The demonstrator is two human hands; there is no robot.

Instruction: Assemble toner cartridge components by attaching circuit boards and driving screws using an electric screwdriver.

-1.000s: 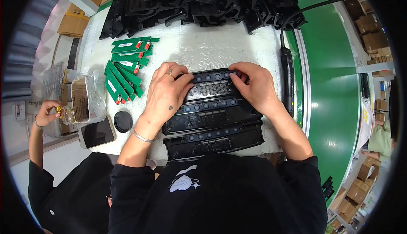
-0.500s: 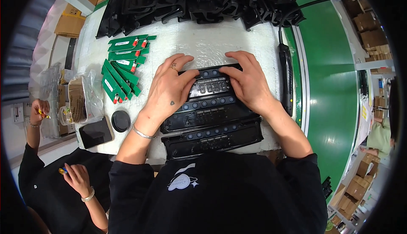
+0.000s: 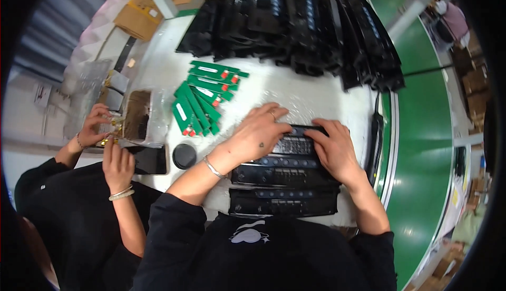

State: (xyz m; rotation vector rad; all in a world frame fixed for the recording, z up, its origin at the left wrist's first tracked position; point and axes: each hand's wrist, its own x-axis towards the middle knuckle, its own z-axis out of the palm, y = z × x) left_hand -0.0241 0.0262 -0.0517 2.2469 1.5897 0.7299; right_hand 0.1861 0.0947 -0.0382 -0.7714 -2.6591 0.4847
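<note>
My left hand [image 3: 262, 132] lies over the left part of the farthest black plastic panel [image 3: 295, 144], its thumb against the panel's far strip of round buttons. The right hand [image 3: 337, 149] rests on the same panel's right end, thumb also at that strip. Fingers of both hands reach out past the far edge, apart from the thumbs. Segmented display parts show between the hands. Two similar panels, a middle one [image 3: 300, 176] and a nearest one [image 3: 284, 204], lie in a row toward me, each with bluish round buttons. Blur hides finer detail.
Green circuit boards [image 3: 196, 109] lie fanned out at left. Many black panels [image 3: 295, 33] are piled at the back. A round black lid [image 3: 184, 156] and a phone [image 3: 153, 160] sit at left, beside a co-worker's hands [image 3: 118, 164]. A corded black tool [image 3: 375, 143] lies along the right edge.
The whole view has shifted, so the table appears lower and farther right. My hands stay on the farthest panel. The co-worker's two hands have come together over small gold items.
</note>
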